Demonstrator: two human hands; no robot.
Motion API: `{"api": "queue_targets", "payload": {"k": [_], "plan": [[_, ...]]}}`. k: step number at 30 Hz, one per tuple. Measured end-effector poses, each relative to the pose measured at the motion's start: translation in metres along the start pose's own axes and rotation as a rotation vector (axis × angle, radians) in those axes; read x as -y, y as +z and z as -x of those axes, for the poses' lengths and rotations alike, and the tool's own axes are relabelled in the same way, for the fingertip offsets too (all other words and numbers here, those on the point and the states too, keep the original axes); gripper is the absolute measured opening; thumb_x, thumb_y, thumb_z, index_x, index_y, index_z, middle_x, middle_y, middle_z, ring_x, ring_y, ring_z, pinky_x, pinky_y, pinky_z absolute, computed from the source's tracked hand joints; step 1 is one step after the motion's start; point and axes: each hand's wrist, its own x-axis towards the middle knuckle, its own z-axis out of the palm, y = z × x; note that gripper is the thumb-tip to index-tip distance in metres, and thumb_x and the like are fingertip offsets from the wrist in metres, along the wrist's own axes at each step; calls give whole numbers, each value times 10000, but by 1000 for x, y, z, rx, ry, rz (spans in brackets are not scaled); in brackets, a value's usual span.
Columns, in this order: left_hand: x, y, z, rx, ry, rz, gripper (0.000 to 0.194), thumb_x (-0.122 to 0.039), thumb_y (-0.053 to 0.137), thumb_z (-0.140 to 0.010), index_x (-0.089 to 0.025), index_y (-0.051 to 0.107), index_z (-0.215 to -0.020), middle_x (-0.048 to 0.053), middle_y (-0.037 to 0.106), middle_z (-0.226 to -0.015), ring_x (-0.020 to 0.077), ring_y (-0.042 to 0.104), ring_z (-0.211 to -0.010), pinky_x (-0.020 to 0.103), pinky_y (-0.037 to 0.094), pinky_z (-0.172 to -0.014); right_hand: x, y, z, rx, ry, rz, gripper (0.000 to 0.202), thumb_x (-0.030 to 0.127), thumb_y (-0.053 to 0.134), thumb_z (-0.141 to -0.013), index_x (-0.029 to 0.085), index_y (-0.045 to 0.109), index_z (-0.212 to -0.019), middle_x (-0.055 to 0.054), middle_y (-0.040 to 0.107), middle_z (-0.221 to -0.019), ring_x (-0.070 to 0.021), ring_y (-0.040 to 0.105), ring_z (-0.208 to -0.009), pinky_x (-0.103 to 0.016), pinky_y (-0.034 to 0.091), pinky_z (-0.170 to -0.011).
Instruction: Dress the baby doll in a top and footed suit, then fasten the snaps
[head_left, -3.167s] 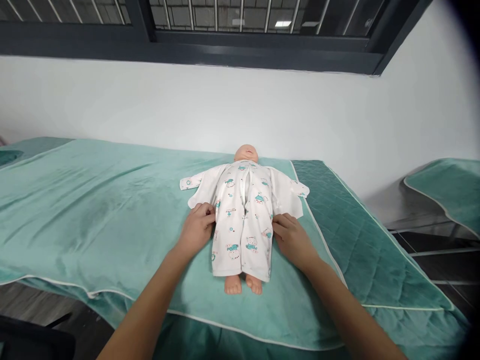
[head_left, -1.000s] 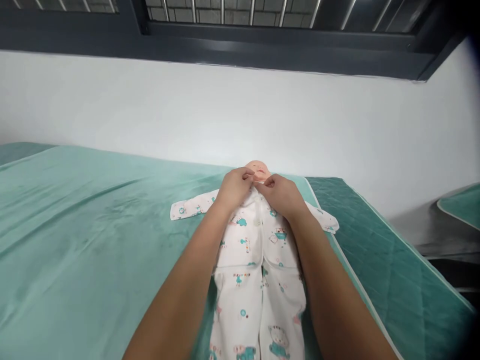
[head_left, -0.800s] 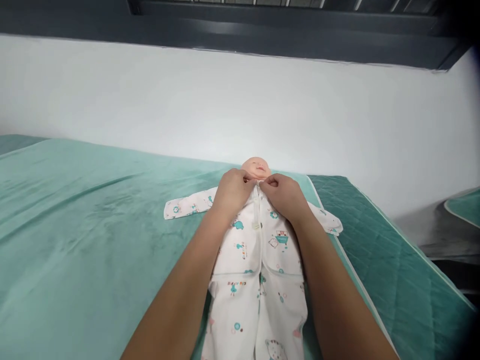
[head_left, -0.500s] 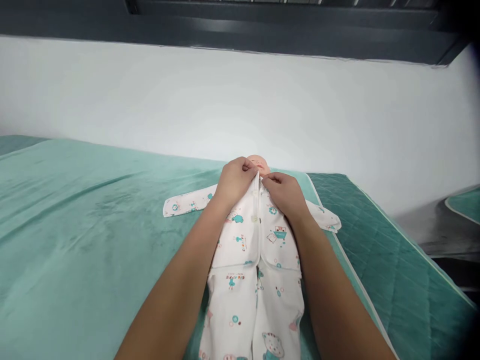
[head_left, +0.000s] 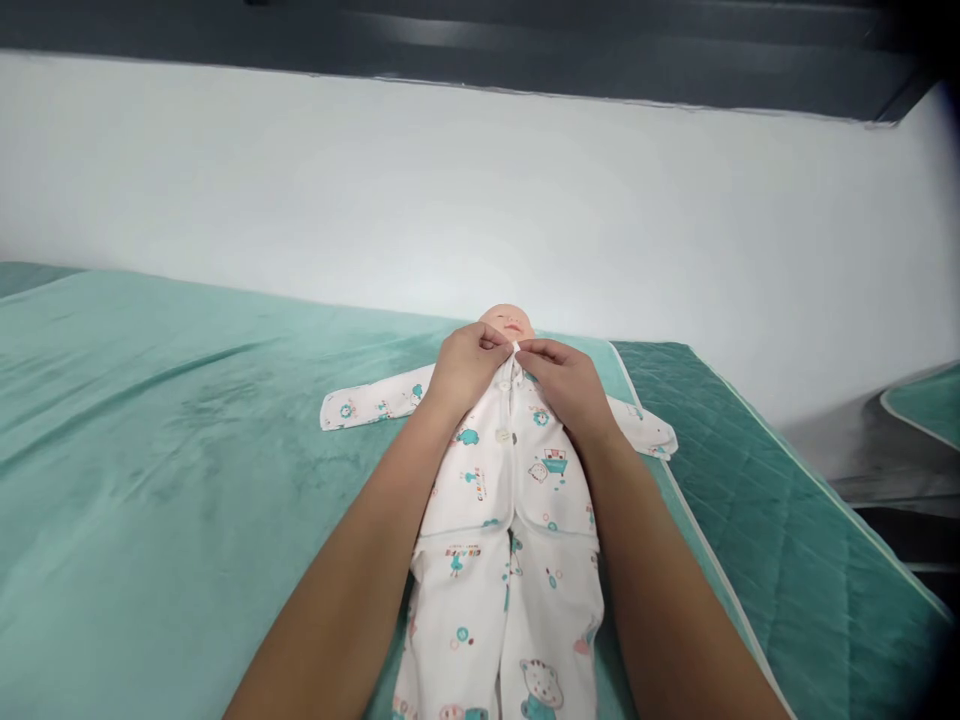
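Observation:
A baby doll [head_left: 509, 318] lies on its back, its head toward the wall. It wears a white printed baby shirt [head_left: 472, 475] with long sleeves spread to both sides, and matching baby pants [head_left: 551, 610]. At the collar, my left hand [head_left: 469, 368] pinches the left edge of the shirt's front opening. My right hand [head_left: 562, 380] grips the right edge just beside it, the fingertips of both hands nearly touching under the doll's chin. Round buttons [head_left: 503, 436] run down the front. The fastening between my fingertips is hidden.
Under the doll spreads a light green bed cover [head_left: 187, 480] with a pale edge on the right. A darker green quilted mattress [head_left: 780, 500] shows beyond it. Behind stands a white wall [head_left: 420, 190], with a dark metal frame [head_left: 525, 45] across the top.
My fingertips have come closer together, drawing the two collar edges toward each other. More of the doll's head shows now. The view has shifted slightly.

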Motion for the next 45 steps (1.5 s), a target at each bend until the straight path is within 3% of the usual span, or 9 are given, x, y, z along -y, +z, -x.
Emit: {"api": "queue_targets", "payload": {"k": [5,10,14,21,26,30,37,42,45], "plan": [[-1,-3,4,71,26,58,119,-292,619,-828,-185,662,-859,51,736,-913,166,663,-837,287,483,-771,1,-2,2,79,5,45,315,382,663,-739,192,683,-990,-20,702,-832,-153,603,-698,-278,472,-652],[-2,-4,8,100,27,71,272,-423,662,-812,-181,643,-935,73,732,-951,182,665,-859,298,493,-766,4,0,4,91,-110,179,207,316,641,-741,219,665,-923,25,641,-767,-132,563,-683,-260,437,-643],[-1,-4,8,113,-20,108,210,-323,675,-790,-189,634,-946,59,724,-910,173,666,-798,299,497,-728,5,1,5,125,-130,220,226,293,646,-725,228,627,-940,35,624,-760,-134,557,-692,-260,429,-643],[2,-4,8,131,-182,512,260,-186,741,-717,-189,585,-925,30,696,-830,150,663,-733,296,516,-703,4,-1,4,178,-72,116,381,365,693,-737,229,581,-1075,29,642,-784,-138,579,-681,-276,446,-645],[7,-7,8,145,-201,637,313,-162,758,-685,-198,578,-938,29,702,-851,135,644,-697,278,501,-650,6,0,6,158,-79,142,412,356,702,-729,226,566,-1095,26,656,-800,-141,591,-700,-286,451,-673],[5,-7,9,141,-174,530,215,-174,711,-722,-180,636,-924,32,688,-820,126,621,-686,281,496,-673,6,0,7,149,-83,129,387,363,685,-745,230,572,-1091,24,658,-819,-138,590,-708,-274,441,-657],[-2,-5,9,57,8,179,132,-158,618,-798,-149,683,-913,57,697,-885,150,645,-825,282,503,-791,4,-2,6,130,-61,104,282,371,602,-810,234,636,-1055,41,624,-742,-111,495,-576,-255,387,-556],[-6,-6,12,12,85,-109,198,-113,568,-820,-178,726,-919,55,722,-988,159,641,-867,297,489,-862,5,-1,5,31,-61,145,203,309,567,-809,232,668,-968,11,681,-821,-133,540,-615,-277,422,-607],[-5,-6,12,-5,100,-232,232,-122,558,-833,-203,752,-932,57,713,-1045,181,640,-933,314,479,-906,5,-1,7,-29,-154,280,181,271,533,-818,224,692,-891,-16,690,-870,-163,579,-703,-308,451,-694]]}}
